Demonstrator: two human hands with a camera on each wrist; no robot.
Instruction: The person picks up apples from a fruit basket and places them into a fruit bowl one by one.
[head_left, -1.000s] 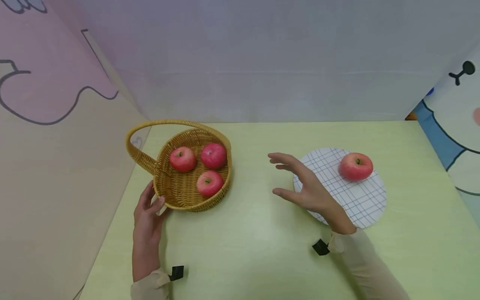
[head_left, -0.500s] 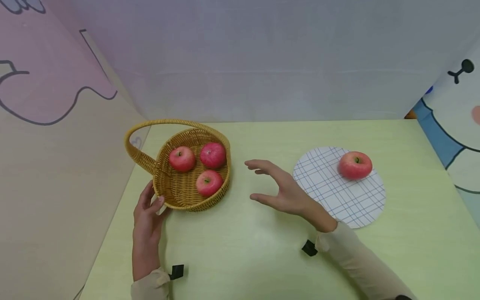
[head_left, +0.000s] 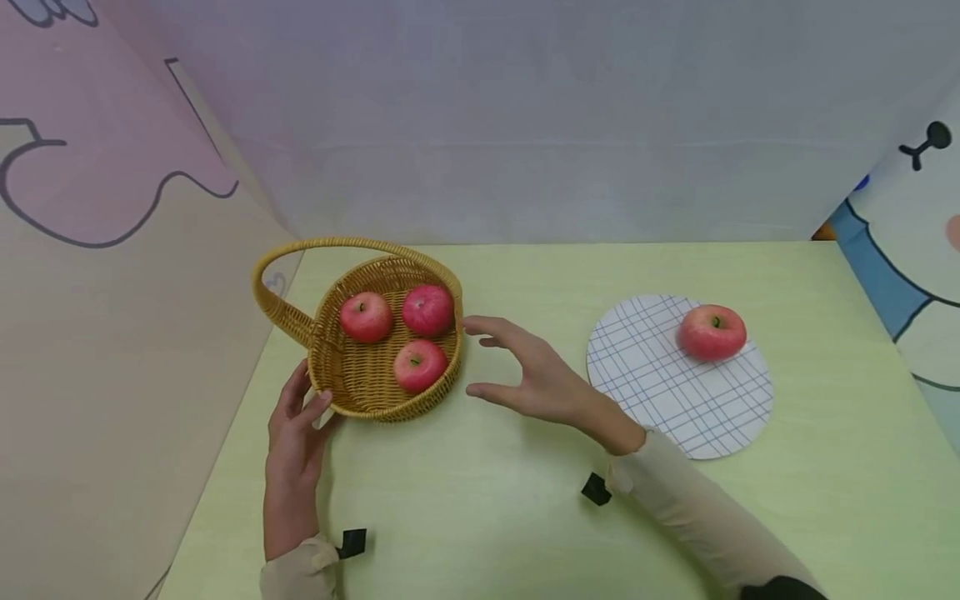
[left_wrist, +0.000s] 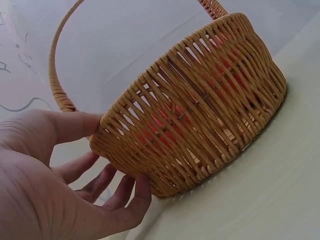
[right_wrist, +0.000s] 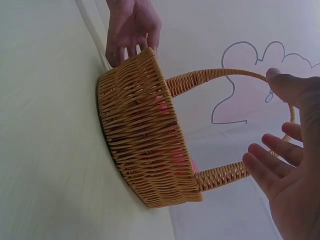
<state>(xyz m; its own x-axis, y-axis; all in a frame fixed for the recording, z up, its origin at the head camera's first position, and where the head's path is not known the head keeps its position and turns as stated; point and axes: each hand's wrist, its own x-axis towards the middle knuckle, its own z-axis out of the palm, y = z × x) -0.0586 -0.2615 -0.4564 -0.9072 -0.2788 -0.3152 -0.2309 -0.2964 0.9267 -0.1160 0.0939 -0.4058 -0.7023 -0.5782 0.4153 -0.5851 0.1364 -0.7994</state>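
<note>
A round wicker basket [head_left: 360, 379] with an arched handle [head_left: 330, 244] stands at the left of the table. Three red apples lie inside: one at the left [head_left: 366, 317], one at the back right [head_left: 428, 311] and one at the front [head_left: 420, 367]. My left hand [head_left: 294, 450] holds the basket's near left side, its thumb at the rim and its curved fingers against the woven wall [left_wrist: 195, 115]. Just right of the basket, my right hand [head_left: 543, 379] has thumb and fingers spread apart, with nothing between them. Its fingertips are close to the rim; contact cannot be told.
A round white mat [head_left: 637, 358] with a blue grid lies at the right of the table [head_left: 480, 517]. Another red apple [head_left: 712, 332] sits on its back part. Behind the table rises a pale wall covering [head_left: 525, 125], with printed cartoon panels at both sides.
My right hand has moved left from the mat's edge to beside the basket, its fingers still spread. My left hand, the basket and the apples stay where they were.
</note>
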